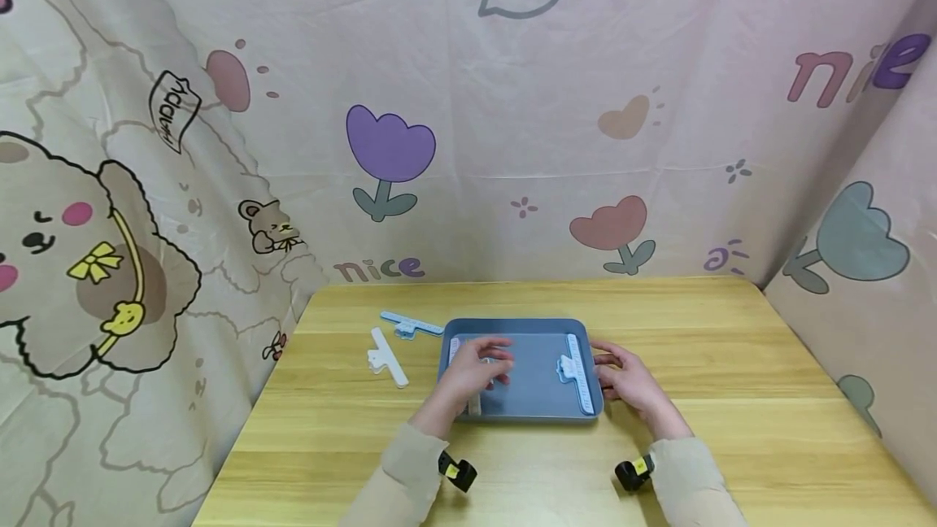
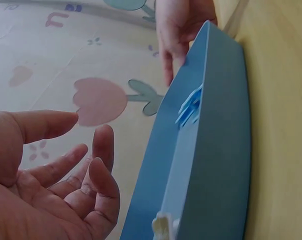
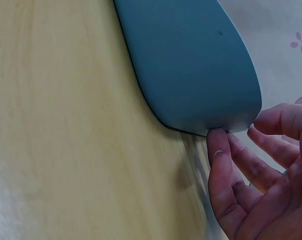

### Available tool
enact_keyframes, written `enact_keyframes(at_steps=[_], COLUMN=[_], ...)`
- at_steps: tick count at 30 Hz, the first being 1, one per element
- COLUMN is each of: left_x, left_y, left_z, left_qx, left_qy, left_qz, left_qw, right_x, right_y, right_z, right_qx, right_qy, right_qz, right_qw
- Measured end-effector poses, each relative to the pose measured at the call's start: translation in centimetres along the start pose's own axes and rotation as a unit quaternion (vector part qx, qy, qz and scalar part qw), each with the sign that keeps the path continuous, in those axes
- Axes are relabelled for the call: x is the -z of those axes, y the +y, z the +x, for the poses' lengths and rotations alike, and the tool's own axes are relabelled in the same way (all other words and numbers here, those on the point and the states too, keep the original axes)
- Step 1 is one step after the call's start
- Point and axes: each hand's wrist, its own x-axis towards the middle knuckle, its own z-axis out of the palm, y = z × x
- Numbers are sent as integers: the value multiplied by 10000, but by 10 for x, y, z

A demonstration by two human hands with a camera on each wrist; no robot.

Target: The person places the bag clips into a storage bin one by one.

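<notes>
A grey-blue rectangular tray lies on the wooden table. Over its left part hovers my left hand, fingers loosely bent; the left wrist view shows nothing between them. Beneath that hand a pale long-bar clip is partly hidden along the tray's left side. A blue-and-white clip lies along the tray's inner right wall. My right hand is at the tray's right end. In the right wrist view its fingertips touch the outer wall, with the thumb by the rim.
Left of the tray, a white long-bar clip and a light blue clip lie on the table. A printed cloth hangs behind the table and at both sides. Each wrist wears a small black camera.
</notes>
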Motion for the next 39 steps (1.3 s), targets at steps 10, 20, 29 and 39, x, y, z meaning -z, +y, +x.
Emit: enact_keyframes(at_steps=[10,20,29,39], left_x=[39,82,121,156], left_y=[-9,-31,-48,-57], left_z=[-16,-34,-49,-60], left_qx=[-118,76,481,719], left_qy=[623,1704,2219,2639], left_qz=[-403,-530,-764,-693], left_qw=[9972,9839,9709,9594], right_x=[0,-1,-1,-1], right_y=[4,3,1,1], right_z=[2,1,-2,0], right_qx=[56,-23,-104,-101], right_qy=[12,23,18,-34], right_qz=[-6,111,185,258], right_qw=[10000,9999,9998,9996])
